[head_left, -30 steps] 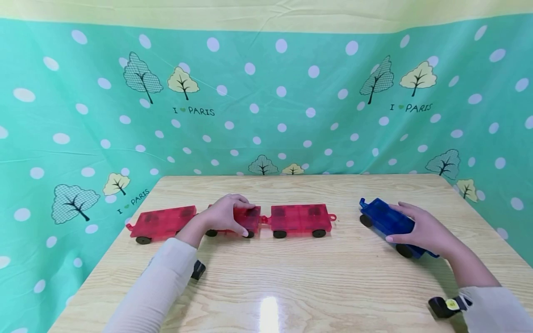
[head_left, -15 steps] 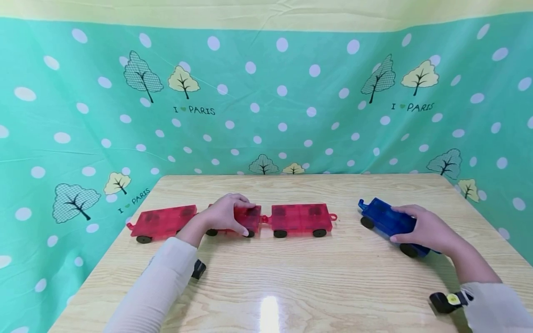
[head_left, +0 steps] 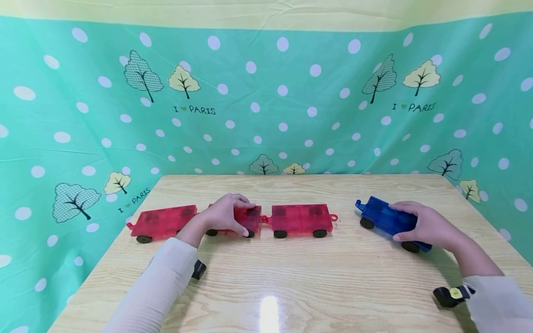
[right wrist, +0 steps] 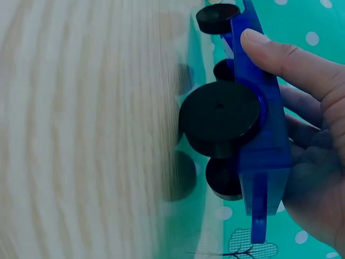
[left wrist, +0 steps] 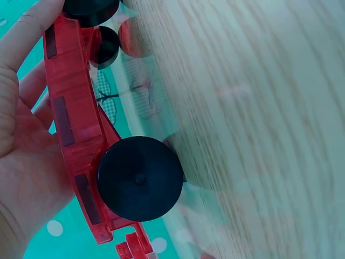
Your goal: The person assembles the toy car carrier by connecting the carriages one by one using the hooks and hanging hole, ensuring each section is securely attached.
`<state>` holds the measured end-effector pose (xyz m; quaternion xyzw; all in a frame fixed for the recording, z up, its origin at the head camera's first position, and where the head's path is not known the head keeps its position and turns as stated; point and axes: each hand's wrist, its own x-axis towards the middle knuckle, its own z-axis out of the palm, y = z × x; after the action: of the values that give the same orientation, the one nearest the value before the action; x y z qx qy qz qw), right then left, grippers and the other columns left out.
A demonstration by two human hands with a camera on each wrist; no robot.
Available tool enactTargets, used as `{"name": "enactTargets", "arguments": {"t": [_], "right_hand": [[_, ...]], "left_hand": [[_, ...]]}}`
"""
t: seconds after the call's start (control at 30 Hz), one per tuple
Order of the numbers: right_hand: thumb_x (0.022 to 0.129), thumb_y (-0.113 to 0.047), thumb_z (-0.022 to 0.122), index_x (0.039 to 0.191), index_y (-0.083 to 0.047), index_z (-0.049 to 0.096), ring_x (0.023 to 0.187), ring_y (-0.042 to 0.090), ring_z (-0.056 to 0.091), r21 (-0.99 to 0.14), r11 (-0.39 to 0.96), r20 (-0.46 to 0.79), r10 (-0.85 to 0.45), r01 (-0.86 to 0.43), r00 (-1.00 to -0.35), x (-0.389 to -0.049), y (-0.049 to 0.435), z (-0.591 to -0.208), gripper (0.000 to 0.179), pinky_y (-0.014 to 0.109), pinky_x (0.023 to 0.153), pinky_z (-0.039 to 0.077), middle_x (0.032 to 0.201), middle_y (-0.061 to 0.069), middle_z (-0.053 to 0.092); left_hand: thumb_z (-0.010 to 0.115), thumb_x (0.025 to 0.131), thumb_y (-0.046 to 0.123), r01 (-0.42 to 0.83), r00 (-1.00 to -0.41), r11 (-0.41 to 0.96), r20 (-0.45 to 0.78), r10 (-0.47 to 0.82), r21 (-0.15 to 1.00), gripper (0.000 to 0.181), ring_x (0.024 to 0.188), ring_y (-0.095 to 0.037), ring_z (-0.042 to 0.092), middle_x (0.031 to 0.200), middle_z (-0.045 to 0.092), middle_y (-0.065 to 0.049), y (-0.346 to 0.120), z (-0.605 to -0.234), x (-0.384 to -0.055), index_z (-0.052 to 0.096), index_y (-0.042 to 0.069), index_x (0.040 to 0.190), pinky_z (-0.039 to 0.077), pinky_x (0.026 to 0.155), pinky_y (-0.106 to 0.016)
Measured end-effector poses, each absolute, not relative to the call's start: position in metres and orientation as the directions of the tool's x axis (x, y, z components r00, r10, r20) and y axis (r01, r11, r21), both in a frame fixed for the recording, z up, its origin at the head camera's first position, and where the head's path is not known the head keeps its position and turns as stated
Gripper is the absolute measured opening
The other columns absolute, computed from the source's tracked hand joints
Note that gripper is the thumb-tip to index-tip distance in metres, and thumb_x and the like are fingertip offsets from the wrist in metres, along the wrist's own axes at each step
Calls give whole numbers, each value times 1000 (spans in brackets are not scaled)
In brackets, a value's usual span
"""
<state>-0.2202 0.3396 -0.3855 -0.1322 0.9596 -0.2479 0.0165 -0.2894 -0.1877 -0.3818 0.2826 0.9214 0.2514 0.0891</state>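
Observation:
Three red translucent toy train cars stand in a row on the table. My left hand (head_left: pixel 225 216) grips the middle red car (left wrist: pixel 75 108) across its sides, thumb on the near side. To its left is another red car (head_left: pixel 164 222), its right end partly hidden by my wrist. The right-hand red car (head_left: pixel 299 218) meets the middle one at a hook-and-ring joint and shows a free ring (head_left: pixel 333 217). Over on the right, my right hand (head_left: pixel 430 226) grips a blue toy train car (head_left: pixel 387 217), angled, with its hook (head_left: pixel 360 205) towards the red cars.
The wooden table (head_left: pixel 316 282) bears a bright light reflection near its front. A green dotted cloth (head_left: pixel 266 101) with printed trees hangs behind and at both sides. Black wrist cameras (head_left: pixel 451 296) sit under the sleeves, close above the table.
My right hand has turned the blue car slightly, bringing it closer in line with the row, and its hook end has shifted a little left. My left hand and the red cars stay still.

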Motion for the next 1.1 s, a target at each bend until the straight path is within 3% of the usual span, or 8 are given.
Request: {"name": "enactTargets", "arguments": {"t": [0.6, 1.1], "right_hand": [[71, -29, 88, 141, -2, 49, 126, 59, 34, -476, 806, 22, -388, -351, -921, -234, 334, -376, 85, 71, 94, 34, 143, 32, 40], [69, -22, 88, 140, -6, 52, 127, 58, 33, -534, 774, -31, -421, -341, -907, -243, 326, -377, 81, 71, 94, 35, 145, 27, 41]], "left_hand": [[91, 66, 34, 454, -834, 730, -45, 550, 511, 76, 126, -27, 41, 133, 53, -1, -187, -381, -290, 61, 17, 135, 43, 100, -43], [92, 65, 36, 462, -828, 721, -39, 559, 517, 78, 126, -28, 41, 134, 53, -3, -185, -380, -288, 61, 18, 135, 44, 100, -44]]}}
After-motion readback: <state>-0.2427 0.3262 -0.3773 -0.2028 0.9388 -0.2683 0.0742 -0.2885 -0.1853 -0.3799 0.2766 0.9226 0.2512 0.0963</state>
